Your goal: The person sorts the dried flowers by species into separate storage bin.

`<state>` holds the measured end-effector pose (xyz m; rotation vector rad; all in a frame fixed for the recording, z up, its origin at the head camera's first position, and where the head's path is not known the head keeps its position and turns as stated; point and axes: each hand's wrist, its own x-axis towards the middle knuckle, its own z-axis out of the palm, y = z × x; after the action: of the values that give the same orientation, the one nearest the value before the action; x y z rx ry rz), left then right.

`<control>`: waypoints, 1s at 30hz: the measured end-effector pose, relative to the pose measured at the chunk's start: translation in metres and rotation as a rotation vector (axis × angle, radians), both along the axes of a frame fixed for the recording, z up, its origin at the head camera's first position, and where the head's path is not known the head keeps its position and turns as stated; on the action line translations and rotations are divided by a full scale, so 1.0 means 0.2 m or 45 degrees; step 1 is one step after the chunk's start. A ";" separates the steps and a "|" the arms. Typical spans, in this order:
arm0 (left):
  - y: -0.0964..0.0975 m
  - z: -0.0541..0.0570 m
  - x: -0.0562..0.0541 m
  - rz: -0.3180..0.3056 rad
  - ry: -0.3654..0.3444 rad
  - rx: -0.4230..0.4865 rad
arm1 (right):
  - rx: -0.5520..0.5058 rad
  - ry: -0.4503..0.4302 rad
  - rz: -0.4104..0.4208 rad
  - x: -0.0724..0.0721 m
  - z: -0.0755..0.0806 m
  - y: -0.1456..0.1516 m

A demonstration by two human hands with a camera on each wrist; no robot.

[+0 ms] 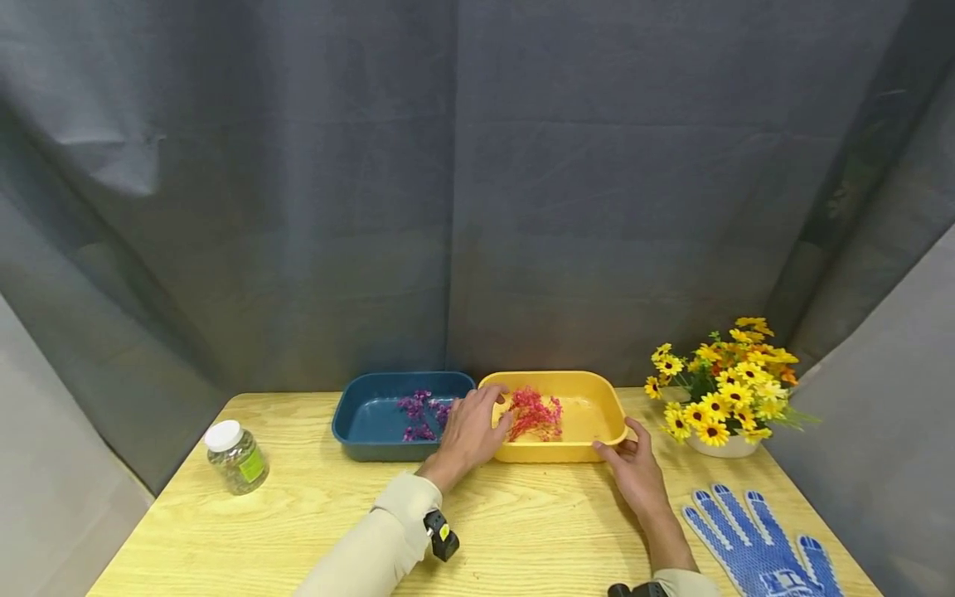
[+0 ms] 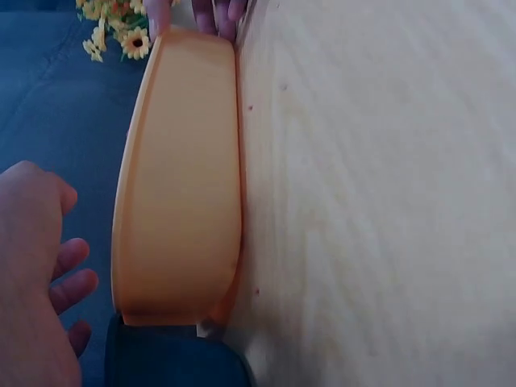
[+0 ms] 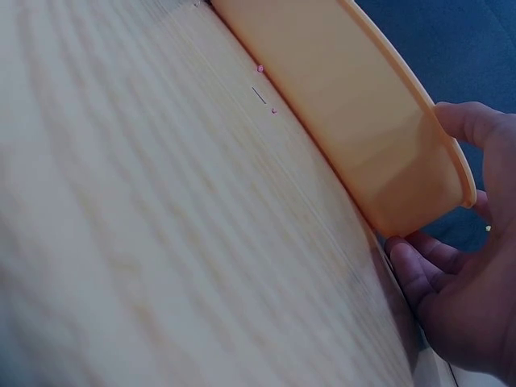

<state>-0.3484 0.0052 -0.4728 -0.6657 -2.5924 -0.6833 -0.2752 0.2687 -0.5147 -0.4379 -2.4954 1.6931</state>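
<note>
At the right front corner of a yellow plastic tray [image 1: 552, 453], my right hand [image 1: 637, 477] grips it, thumb over the rim [image 3: 442, 113] and other fingers low against the outer wall. A bunch of pink-red dried flowers [image 1: 533, 414] lies in the tray's left half. My left hand [image 1: 472, 424] hovers where the yellow tray meets a dark blue tray [image 1: 376, 451], its fingers loosely bent with nothing between them. Purple dried flowers [image 1: 418, 406] lie in the blue tray, partly hidden by this hand.
A white-lidded clear jar [image 1: 239, 460] with a green label stands on the left of the wooden table [image 1: 522, 531]. On the right are a white pot of yellow artificial flowers [image 1: 719, 394] and a blue-and-white glove [image 1: 761, 543]. Grey curtain [image 1: 448, 207] hangs behind the trays.
</note>
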 end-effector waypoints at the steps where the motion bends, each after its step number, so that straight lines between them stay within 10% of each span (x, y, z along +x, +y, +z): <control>1: -0.01 0.00 0.02 -0.006 -0.001 0.002 | 0.001 0.001 0.003 0.00 0.00 0.00; 20: -0.10 -0.17 0.29 -0.067 0.166 0.047 | 0.018 0.002 0.003 0.00 0.00 0.05; 30: -0.15 -0.15 0.37 -0.050 0.079 0.036 | 0.119 0.023 -0.016 0.00 0.03 0.06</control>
<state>-0.2746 -0.0247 -0.5029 -0.7197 -2.5141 -0.6993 -0.2746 0.2812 -0.5080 -0.4263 -2.5410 1.5609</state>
